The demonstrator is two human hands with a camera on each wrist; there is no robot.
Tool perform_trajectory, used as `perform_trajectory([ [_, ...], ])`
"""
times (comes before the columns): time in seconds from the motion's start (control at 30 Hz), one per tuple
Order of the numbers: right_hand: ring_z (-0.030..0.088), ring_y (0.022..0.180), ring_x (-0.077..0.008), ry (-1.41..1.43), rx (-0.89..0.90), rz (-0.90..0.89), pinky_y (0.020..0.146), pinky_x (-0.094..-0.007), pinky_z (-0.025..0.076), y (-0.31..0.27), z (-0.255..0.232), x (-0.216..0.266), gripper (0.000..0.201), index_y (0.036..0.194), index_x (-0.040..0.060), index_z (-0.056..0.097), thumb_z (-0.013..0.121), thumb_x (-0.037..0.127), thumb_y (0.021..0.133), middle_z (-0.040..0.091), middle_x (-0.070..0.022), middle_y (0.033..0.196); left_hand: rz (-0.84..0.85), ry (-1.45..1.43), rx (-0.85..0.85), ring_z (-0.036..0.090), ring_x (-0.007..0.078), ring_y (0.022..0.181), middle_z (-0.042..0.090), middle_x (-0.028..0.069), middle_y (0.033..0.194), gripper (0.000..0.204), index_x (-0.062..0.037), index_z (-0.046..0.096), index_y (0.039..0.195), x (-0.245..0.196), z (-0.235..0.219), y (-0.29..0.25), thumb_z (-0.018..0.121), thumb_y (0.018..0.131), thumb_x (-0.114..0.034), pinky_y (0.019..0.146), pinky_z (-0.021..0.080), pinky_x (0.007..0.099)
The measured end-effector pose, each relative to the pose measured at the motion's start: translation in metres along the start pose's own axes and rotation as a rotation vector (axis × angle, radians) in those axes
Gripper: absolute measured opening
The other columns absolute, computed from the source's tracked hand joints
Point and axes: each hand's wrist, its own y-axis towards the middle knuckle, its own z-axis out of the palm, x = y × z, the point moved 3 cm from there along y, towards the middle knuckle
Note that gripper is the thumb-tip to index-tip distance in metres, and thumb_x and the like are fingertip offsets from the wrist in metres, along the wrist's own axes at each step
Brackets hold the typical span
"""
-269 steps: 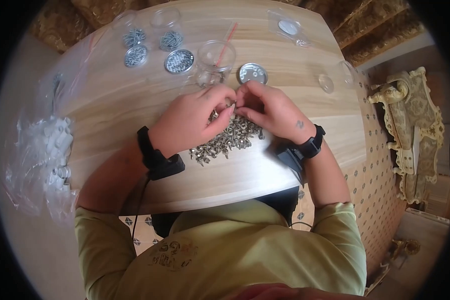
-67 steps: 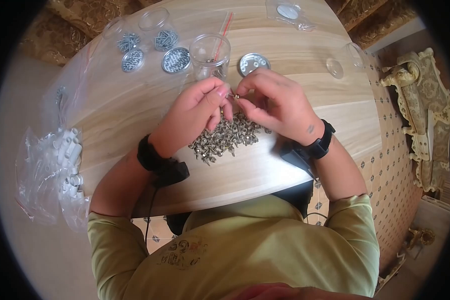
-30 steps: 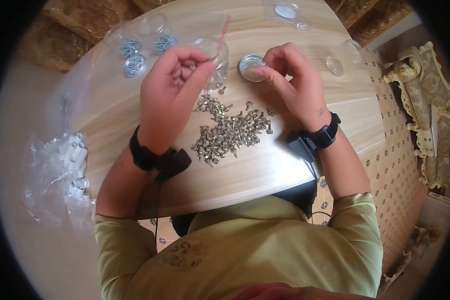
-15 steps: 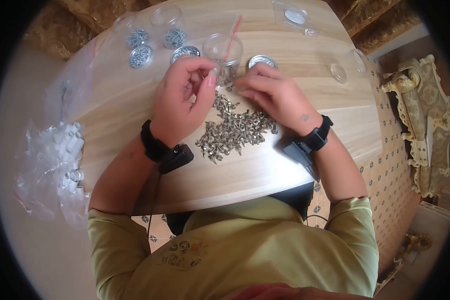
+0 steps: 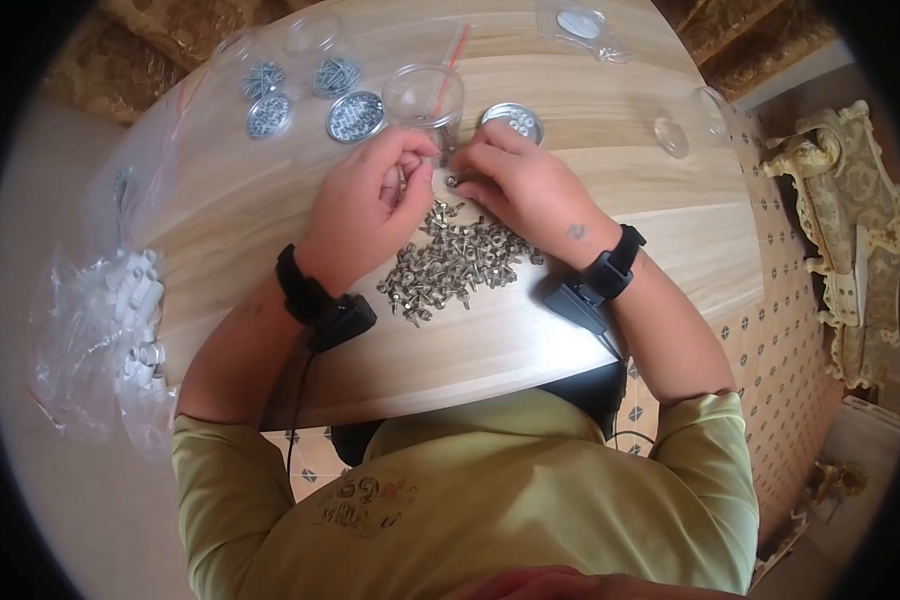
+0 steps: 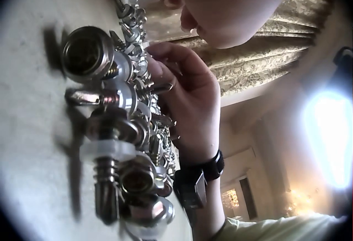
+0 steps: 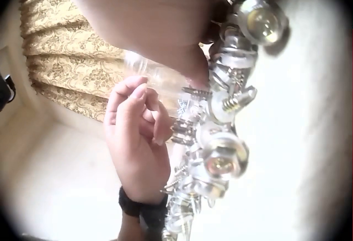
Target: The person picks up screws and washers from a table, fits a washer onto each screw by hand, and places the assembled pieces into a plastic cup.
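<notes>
Above the far side of a pile of metal screws [image 5: 455,262], my right hand [image 5: 525,185] pinches a screw [image 5: 452,182] by its head between thumb and fingers. My left hand [image 5: 365,200] hovers left of the pile with loosely curled fingers, nothing showing between them. It overlaps the near side of a clear jar [image 5: 410,90]. White washers sit on many of the pile's screws, plain in the left wrist view on a near screw [image 6: 107,183]. Just beyond the right hand lies a round metal lid [image 5: 528,112] with several small white washers.
Two clear jars of screws [image 5: 337,76] stand at the back left, with two lids of small metal parts [image 5: 355,117] before them. A plastic bag of white tube pieces [image 5: 135,295] lies at the left edge. A clear disc [image 5: 670,138] lies at the right.
My right hand has gone from the lid of washers to the pile's far edge and taken a screw. My left hand has come down from beside the jar toward the pile.
</notes>
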Motion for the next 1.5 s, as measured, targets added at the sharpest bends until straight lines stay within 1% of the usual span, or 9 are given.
perform_trajectory([
  [0.17,0.066,0.091,-0.0342,-0.105,0.079,0.006,0.077,-0.0423,0.056,-0.002,0.000,-0.002,0.010,0.103,0.0063,0.068,0.069,0.012,0.094,0.062,-0.0110,0.101,0.004,0.044,0.005,0.043,0.0074,0.055,0.061,0.0002,0.081,0.020,-0.0037,0.067,0.113,-0.001,0.001,0.000,0.069,0.093,-0.005,0.054,0.039,0.0235],
  [0.27,0.066,0.091,-0.0343,-0.038,-0.009,-0.004,0.077,-0.0424,0.056,-0.002,-0.008,0.001,0.009,0.102,0.0070,0.068,0.069,0.012,0.095,0.065,-0.0102,0.099,-0.050,0.059,0.039,0.045,0.0073,0.056,0.063,0.0017,0.082,0.018,-0.0034,0.067,0.112,-0.009,0.002,-0.002,0.070,0.095,-0.007,0.054,0.040,0.0244],
  [0.37,0.066,0.085,-0.0345,0.011,-0.074,-0.047,0.074,-0.0396,0.054,-0.002,-0.013,0.009,0.012,0.104,0.0075,0.069,0.073,0.007,0.093,0.067,-0.0120,0.095,-0.119,0.066,0.127,0.046,0.0000,0.067,0.061,-0.0051,0.086,0.016,-0.0004,0.067,0.117,-0.013,0.005,-0.003,0.066,0.101,-0.005,0.059,0.036,0.0179],
  [0.43,0.065,0.083,-0.0338,0.022,-0.088,-0.064,0.074,-0.0387,0.054,-0.004,-0.015,0.017,0.013,0.104,0.0074,0.069,0.074,0.006,0.092,0.067,-0.0120,0.093,-0.270,-0.182,0.216,0.054,0.0010,0.075,0.065,-0.0031,0.091,0.018,0.0012,0.065,0.120,-0.007,0.011,-0.005,0.062,0.105,-0.007,0.066,0.042,0.0182],
  [0.57,0.065,0.080,-0.0302,0.041,-0.129,-0.124,0.071,-0.0365,0.053,-0.004,-0.022,0.021,0.018,0.105,0.0073,0.071,0.077,0.004,0.089,0.066,-0.0104,0.089,-0.270,-0.389,0.216,0.059,0.0051,0.075,0.070,0.0018,0.092,0.014,0.0012,0.064,0.114,-0.002,0.015,-0.004,0.060,0.105,-0.009,0.066,0.047,0.0225],
  [0.67,0.066,0.079,-0.0277,0.034,-0.117,-0.104,0.070,-0.0353,0.053,-0.006,-0.024,0.021,0.016,0.103,0.0067,0.072,0.078,0.005,0.088,0.066,-0.0092,0.090,-0.217,-0.491,0.236,0.062,0.0063,0.087,0.070,0.0031,0.099,0.016,0.0018,0.063,0.117,0.002,0.013,-0.003,0.057,0.107,-0.008,0.075,0.049,0.0211],
  [0.73,0.066,0.079,-0.0271,0.030,-0.121,-0.112,0.069,-0.0351,0.053,-0.007,-0.024,0.020,0.017,0.103,0.0066,0.072,0.078,0.005,0.087,0.066,-0.0088,0.090,-0.318,-0.506,0.312,0.062,0.0071,0.095,0.070,0.0049,0.103,0.017,0.0013,0.062,0.120,0.006,0.011,-0.003,0.057,0.107,-0.009,0.082,0.050,0.0209],
  [1.13,0.068,0.084,-0.0268,-0.008,-0.099,-0.143,0.073,-0.0349,0.056,-0.009,-0.029,0.024,0.021,0.104,0.0054,0.074,0.079,0.003,0.084,0.067,-0.0079,0.096,-0.473,-0.643,0.314,0.064,0.0070,0.082,0.075,0.0110,0.107,0.019,0.0003,0.064,0.120,-0.001,0.009,0.002,0.064,0.104,-0.011,0.063,0.047,0.0201],
  [1.5,0.068,0.078,-0.0260,-0.008,-0.123,-0.197,0.067,-0.0358,0.058,-0.007,-0.026,0.023,0.014,0.099,0.0080,0.075,0.080,0.011,0.086,0.067,-0.0056,0.092,-0.490,-0.618,0.323,0.059,0.0043,0.079,0.074,0.0098,0.107,0.019,-0.0002,0.063,0.119,-0.002,0.009,0.000,0.061,0.105,-0.013,0.065,0.046,0.0194],
])
